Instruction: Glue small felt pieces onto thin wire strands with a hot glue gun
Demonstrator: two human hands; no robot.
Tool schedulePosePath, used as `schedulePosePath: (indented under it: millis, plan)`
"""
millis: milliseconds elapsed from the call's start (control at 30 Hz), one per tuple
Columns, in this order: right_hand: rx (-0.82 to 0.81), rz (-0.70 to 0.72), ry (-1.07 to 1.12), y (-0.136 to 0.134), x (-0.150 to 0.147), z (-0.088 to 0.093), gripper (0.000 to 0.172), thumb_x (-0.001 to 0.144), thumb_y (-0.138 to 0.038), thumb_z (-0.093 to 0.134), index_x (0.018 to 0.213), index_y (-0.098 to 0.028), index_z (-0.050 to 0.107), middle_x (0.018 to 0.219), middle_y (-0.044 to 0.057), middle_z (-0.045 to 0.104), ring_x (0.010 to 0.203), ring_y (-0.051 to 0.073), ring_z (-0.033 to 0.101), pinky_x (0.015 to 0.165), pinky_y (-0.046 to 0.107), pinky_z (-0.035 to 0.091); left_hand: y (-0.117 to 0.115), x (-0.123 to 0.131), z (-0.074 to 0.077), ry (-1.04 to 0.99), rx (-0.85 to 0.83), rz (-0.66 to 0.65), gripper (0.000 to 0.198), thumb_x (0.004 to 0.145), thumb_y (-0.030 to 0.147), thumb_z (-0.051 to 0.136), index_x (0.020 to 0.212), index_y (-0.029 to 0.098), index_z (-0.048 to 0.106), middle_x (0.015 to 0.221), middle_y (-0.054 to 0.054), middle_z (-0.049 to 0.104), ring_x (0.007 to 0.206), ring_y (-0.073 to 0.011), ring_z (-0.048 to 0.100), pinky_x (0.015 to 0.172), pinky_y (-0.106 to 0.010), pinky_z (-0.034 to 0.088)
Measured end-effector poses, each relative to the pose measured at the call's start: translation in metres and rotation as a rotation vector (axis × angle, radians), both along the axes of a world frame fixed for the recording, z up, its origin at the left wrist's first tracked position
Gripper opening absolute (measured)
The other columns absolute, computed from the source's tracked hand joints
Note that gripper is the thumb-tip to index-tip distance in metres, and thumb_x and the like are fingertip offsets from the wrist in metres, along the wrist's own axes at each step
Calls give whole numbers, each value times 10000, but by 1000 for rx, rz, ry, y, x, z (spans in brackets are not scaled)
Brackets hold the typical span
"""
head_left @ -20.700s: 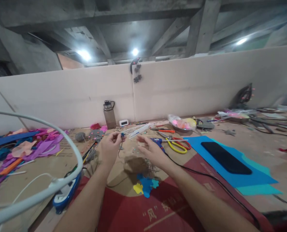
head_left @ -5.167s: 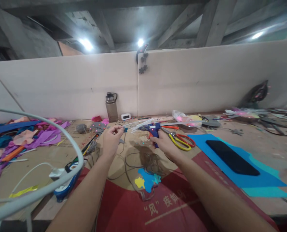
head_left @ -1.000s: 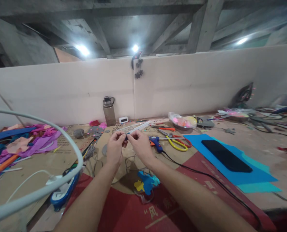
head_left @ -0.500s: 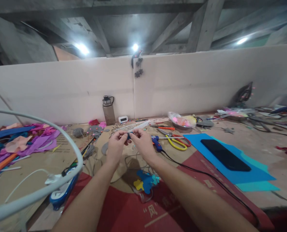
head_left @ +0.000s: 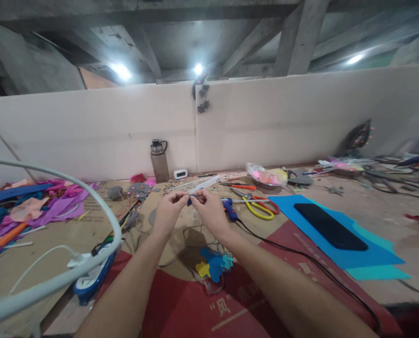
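My left hand and my right hand meet above the middle of the table. Between their fingertips they pinch a small dark blue piece, mostly covered by the fingers; its exact kind is too small to make out. Just right of my right hand lies a blue glue gun with a black cord. Below my wrists, blue, yellow and turquoise cut-out shapes lie on the red-and-brown cardboard, with thin grey cord around them.
Scissors with yellow handles lie right of the glue gun. A black phone rests on blue sheets. Coloured scraps pile up at left, near a power strip and a thick pale curved tube. A bottle stands behind.
Both hands keep pinching the small blue piece, with only a slight shift of the fingers. The view has moved very slightly; everything on the table stays in place.
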State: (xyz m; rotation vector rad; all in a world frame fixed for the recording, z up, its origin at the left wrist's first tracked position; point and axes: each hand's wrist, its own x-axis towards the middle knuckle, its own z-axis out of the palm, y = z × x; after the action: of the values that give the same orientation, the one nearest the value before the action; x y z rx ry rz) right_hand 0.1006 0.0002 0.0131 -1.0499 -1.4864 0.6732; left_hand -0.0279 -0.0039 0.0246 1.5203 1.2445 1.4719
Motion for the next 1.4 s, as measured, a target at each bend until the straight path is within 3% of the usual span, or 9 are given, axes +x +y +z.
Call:
schedulePosePath:
  millis: [267, 433, 767, 1000, 1167, 1333, 1400]
  plan:
    - [-14, 61, -3, -2, 0, 1, 190, 762, -337, 529, 809, -170, 606, 606, -23, 536, 543, 110, 438, 515, 228, 333, 2, -4, 0, 44, 1, 18, 225, 705, 360, 612, 771, 152, 667, 732, -18, 648, 671, -131, 541, 631, -235, 395]
    - [-41, 57, 33, -4, -1, 4, 170, 744, -315, 525, 747, -159, 593, 605, -16, 546, 538, 107, 439, 509, 226, 335, 2, -3, -1, 114, 1, 42, 232, 717, 356, 595, 788, 148, 667, 734, -25, 647, 663, -129, 539, 617, -232, 395]
    - [-73, 33, 72, 0, 1, 4, 180, 727, -330, 520, 681, -166, 577, 547, -38, 480, 498, 96, 359, 486, 228, 291, 0, 0, 2, -229, -123, -143, 271, 670, 398, 658, 736, 136, 677, 671, -31, 594, 608, -109, 512, 467, -195, 332]
    - [-88, 41, 78, -3, 0, 4, 180, 729, -336, 520, 692, -167, 568, 555, -36, 474, 508, 97, 371, 481, 223, 284, 2, 2, -1, -177, -110, -72, 260, 618, 348, 710, 767, 137, 680, 688, -30, 621, 586, -90, 507, 455, -179, 334]
    - [-80, 38, 60, -3, -2, 3, 166, 728, -327, 520, 706, -168, 560, 567, -39, 473, 518, 100, 391, 506, 228, 306, 3, 3, -6, -154, -159, -34, 325, 636, 386, 683, 847, 138, 678, 794, -63, 653, 653, -120, 558, 423, -164, 367]
    - [-107, 89, 17, 6, -3, -8, 271, 709, -322, 555, 927, -162, 552, 595, -52, 489, 557, 117, 451, 540, 232, 342, 5, 0, -9, -239, -164, -23, 323, 606, 392, 709, 797, 136, 656, 786, -59, 649, 620, -125, 571, 424, -194, 449]
    - [-122, 166, -15, 10, -1, -11, 253, 708, -318, 556, 904, -159, 566, 616, -43, 511, 576, 113, 463, 560, 234, 353, 10, -5, -9, -312, -142, 9, 289, 604, 361, 717, 761, 133, 635, 751, -50, 640, 609, -124, 581, 458, -218, 487]
